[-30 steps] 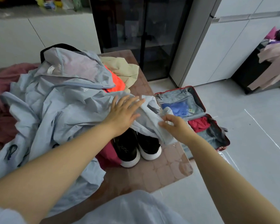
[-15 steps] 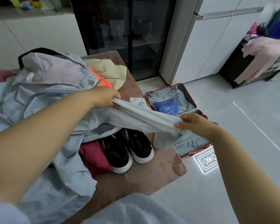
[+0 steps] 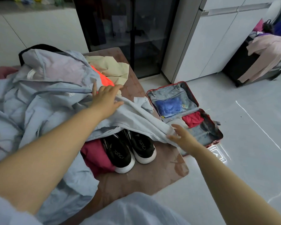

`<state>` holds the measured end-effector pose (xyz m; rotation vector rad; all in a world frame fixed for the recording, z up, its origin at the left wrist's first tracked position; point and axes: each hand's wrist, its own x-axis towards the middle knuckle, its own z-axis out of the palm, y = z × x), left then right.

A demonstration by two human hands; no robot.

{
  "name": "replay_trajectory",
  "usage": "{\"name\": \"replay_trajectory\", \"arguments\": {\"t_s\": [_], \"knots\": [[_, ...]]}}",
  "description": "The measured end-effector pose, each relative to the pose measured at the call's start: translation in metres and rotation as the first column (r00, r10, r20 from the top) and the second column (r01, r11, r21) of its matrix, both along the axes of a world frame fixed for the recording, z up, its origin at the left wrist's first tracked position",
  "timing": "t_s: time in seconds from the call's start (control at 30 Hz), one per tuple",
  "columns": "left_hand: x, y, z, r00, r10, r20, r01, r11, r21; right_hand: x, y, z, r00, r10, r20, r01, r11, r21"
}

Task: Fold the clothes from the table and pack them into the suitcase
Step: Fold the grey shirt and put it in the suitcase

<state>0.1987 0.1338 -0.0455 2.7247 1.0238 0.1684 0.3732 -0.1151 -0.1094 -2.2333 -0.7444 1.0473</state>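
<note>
Open suitcase (image 3: 167,92), centre right: blue item (image 3: 169,106) in lid, red garment (image 3: 192,119) in base. Left hand (image 3: 106,99) flat on jacket (image 3: 47,103); right hand (image 3: 184,138) grip unclear.

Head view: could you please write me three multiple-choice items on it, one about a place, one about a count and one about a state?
1. Where does the suitcase lie?
A) on the floor beside the table
B) on the table
C) on a chair

2. How many black shoes stand on the table?
A) one
B) two
C) four

3. The suitcase is:
A) zipped shut
B) standing upright
C) lying open

Answers: 1 A, its red shell rests on the pale tiles right of the table. 2 B, a pair stands side by side. 3 C, both halves lie flat, with a red garment showing inside.
</note>
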Motion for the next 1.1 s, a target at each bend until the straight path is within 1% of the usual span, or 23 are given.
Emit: {"name": "replay_trajectory", "arguments": {"t_s": [0.07,0.1,0.17,0.2,0.3,0.4,0.5,0.57,0.63,0.7,0.73,0.77,0.8,0.83,0.93,0.97,1.03,1.1], "knots": [[-0.015,0.003,0.005,0.996,0.017,0.091,-0.019,0.999,0.026,-0.009,0.006,-0.008,1.000,0.021,0.009,-0.021,0.998,-0.067],[-0.027,0.009,0.009,0.990,0.046,0.135,-0.055,0.997,0.059,-0.012,0.011,-0.012,0.999,0.032,0.034,-0.030,0.996,-0.081],[-0.064,0.025,0.016,0.972,0.135,0.192,-0.160,0.980,0.120,-0.020,0.029,-0.011,0.983,0.092,0.157,-0.080,0.993,-0.084],[-0.087,0.034,0.019,0.961,0.186,0.205,-0.216,0.967,0.135,-0.026,0.040,-0.007,0.964,0.129,0.234,-0.119,0.991,-0.058],[-0.161,0.056,0.023,0.926,0.334,0.175,-0.360,0.920,0.152,-0.057,0.080,0.013,0.862,0.244,0.443,-0.300,0.952,0.058],[-0.222,0.056,0.018,0.894,0.434,0.113,-0.447,0.883,0.143,-0.097,0.119,0.035,0.767,0.294,0.570,-0.438,0.889,0.131],[-0.266,0.049,0.010,0.851,0.520,0.070,-0.525,0.844,0.113,-0.140,0.153,0.050,0.683,0.399,0.612,-0.592,0.793,0.143],[-0.291,0.050,0.002,0.823,0.567,0.047,-0.568,0.816,0.108,-0.171,0.171,0.056,0.598,0.476,0.645,-0.693,0.711,0.119],[-0.315,0.055,-0.008,0.782,0.623,0.030,-0.623,0.779,0.070,-0.204,0.186,0.061,0.526,0.553,0.647,-0.775,0.625,0.096],[-0.337,0.058,-0.019,0.720,0.694,-0.004,-0.693,0.719,-0.050,-0.238,0.197,0.063,0.472,0.629,0.617,-0.826,0.561,0.060],[-0.347,0.059,-0.024,0.689,0.724,-0.021,-0.719,0.681,-0.139,-0.255,0.202,0.064,0.462,0.654,0.598,-0.838,0.542,0.055],[-0.355,0.059,-0.029,0.672,0.740,-0.036,-0.725,0.647,-0.236,-0.271,0.207,0.063,0.472,0.668,0.576,-0.838,0.542,0.059],[-0.360,0.057,-0.031,0.674,0.738,-0.039,-0.710,0.631,-0.313,-0.287,0.212,0.065,0.494,0.667,0.558,-0.829,0.554,0.072],[-0.362,0.054,-0.034,0.699,0.714,-0.033,-0.676,0.646,-0.356,-0.302,0.217,0.065,0.521,0.652,0.550,-0.815,0.572,0.095],[-0.356,0.045,-0.035,0.829,0.558,0.017,-0.522,0.786,-0.331,-0.340,0.236,0.067,0.598,0.567,0.566,-0.758,0.631,0.168],[-0.352,0.041,-0.034,0.852,0.522,0.042,-0.475,0.804,-0.357,-0.349,0.243,0.067,0.615,0.531,0.583,-0.739,0.646,0.191],[-0.342,0.034,-0.030,0.871,0.483,0.087,-0.400,0.801,-0.445,-0.361,0.258,0.067,0.638,0.466,0.613,-0.700,0.682,0.210],[-0.333,0.027,-0.027,0.902,0.418,0.112,-0.321,0.820,-0.473,-0.368,0.275,0.066,0.679,0.443,0.586,-0.639,0.749,0.174]]}}
